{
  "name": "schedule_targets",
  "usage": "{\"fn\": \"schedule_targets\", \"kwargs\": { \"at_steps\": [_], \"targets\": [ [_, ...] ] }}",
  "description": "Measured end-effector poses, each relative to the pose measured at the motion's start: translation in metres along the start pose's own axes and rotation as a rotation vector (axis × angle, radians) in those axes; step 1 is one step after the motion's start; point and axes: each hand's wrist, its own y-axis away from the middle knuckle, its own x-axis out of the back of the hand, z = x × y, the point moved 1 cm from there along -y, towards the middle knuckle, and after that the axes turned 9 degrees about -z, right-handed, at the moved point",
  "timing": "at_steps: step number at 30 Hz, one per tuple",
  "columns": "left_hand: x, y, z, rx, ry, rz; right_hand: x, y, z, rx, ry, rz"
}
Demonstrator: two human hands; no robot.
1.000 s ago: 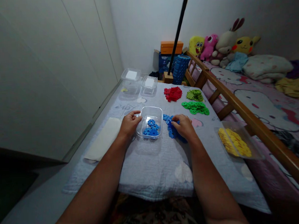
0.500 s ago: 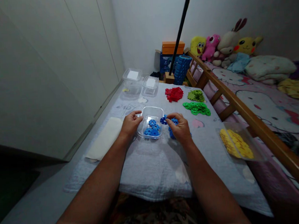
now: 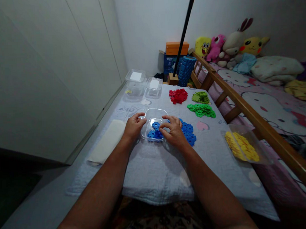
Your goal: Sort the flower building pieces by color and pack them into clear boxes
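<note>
My left hand [image 3: 134, 127] grips the left rim of a clear plastic container [image 3: 156, 110], thumb and fingers closed at its edge. Several blue notched plastic discs [image 3: 155, 125] lie inside it. Over the container's right side is my right hand [image 3: 173, 129], its thumb and forefinger apart and no disc visible between them. Just beyond that hand, a pile of blue discs [image 3: 189, 131] rests on the cloth, partly hidden by the fingers.
Red discs [image 3: 178, 96], olive-green discs [image 3: 201, 98] and bright green discs [image 3: 201, 110] form piles at the back right. Yellow discs [image 3: 242, 147] fill a clear box near the wooden bed rail [image 3: 233, 96]. Two lidded containers [image 3: 136, 86] stand at the back left; a cream folded cloth [image 3: 107, 141] lies left.
My right hand has moved left from the blue pile to above the container, and the dark blue disc it pinched has left its fingers. My left hand stays on the rim.
</note>
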Motion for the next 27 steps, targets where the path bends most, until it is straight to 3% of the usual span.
{"fn": "schedule_targets", "kwargs": {
  "at_steps": [5, 11, 17, 23, 27],
  "targets": [
    [0.000, -0.001, -0.002, 0.002, -0.004, 0.003, 0.004, -0.002, 0.008, -0.016, 0.001, 0.080],
    [0.002, -0.002, -0.004, -0.011, -0.043, 0.009, 0.025, -0.005, 0.027, -0.093, 0.035, 0.166],
    [0.003, -0.003, -0.006, -0.017, -0.052, 0.012, 0.040, -0.001, 0.044, -0.319, 0.237, 0.041],
    [0.002, -0.003, -0.005, -0.007, -0.034, 0.014, 0.042, 0.008, 0.054, -0.270, 0.371, -0.266],
    [0.002, -0.002, -0.005, -0.007, -0.030, 0.017, 0.042, 0.009, 0.054, -0.248, 0.412, -0.291]
  ]
}}
